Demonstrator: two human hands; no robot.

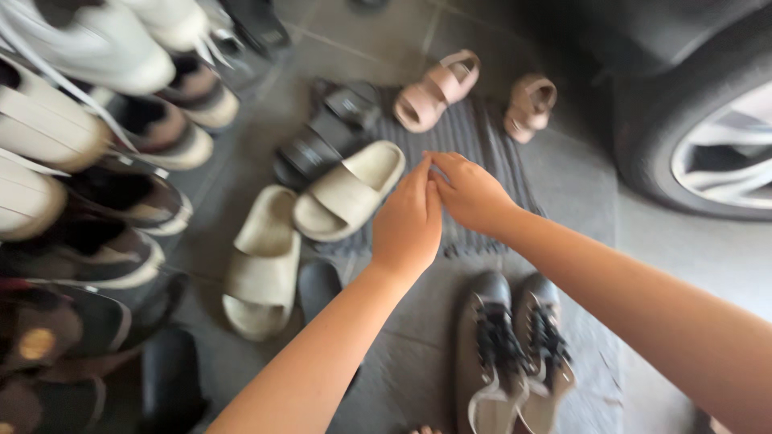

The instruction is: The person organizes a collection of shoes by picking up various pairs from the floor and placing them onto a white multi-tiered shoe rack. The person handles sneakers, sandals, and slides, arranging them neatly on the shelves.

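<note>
My left hand (408, 221) and my right hand (469, 193) meet fingertip to fingertip above a dark striped mat (482, 141). Nothing shows between the fingers of either hand. Just left of my left hand lies a cream slide sandal (347, 191), tilted onto the mat's edge. Its mate (261, 259) lies on the grey floor below it. A pair of grey lace-up shoes (515, 354) stands side by side under my right forearm.
Two pink strapped sandals (437, 90) (529, 104) lie at the mat's far end, black sandals (326, 133) beside them. A shoe rack (96, 161) packed with several sneakers fills the left. A car tyre (700, 128) stands at the right.
</note>
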